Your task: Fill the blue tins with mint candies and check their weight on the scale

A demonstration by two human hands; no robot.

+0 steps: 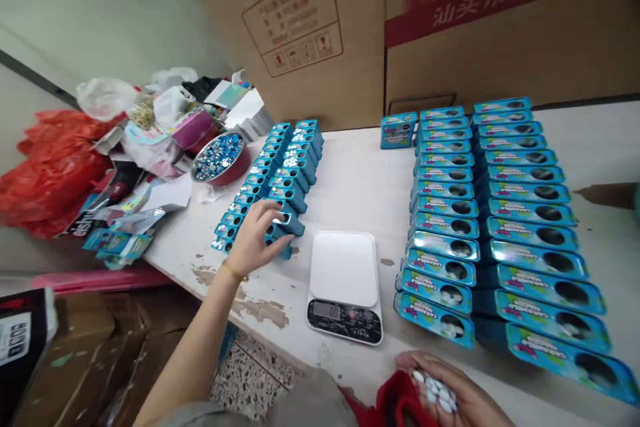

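Observation:
My left hand (256,235) reaches over the left group of blue tins. Its fingers and thumb lie on either side of one blue tin (289,223) near the front of the right-hand row. Low in the view, my cupped right hand (467,395) holds several small white candies (436,392) in its palm. Red cloth (400,401) lies against that hand. Between the hands sits a white digital scale (344,270) with nothing on its plate; its display is too faint to read.
Two long rows of blue tins (533,213) with round openings stand on the right; some front ones show white candies inside. One tin (397,131) stands apart at the back. A red bowl (234,172) of blue and silver pieces, bags and a cardboard box (320,93) border the table.

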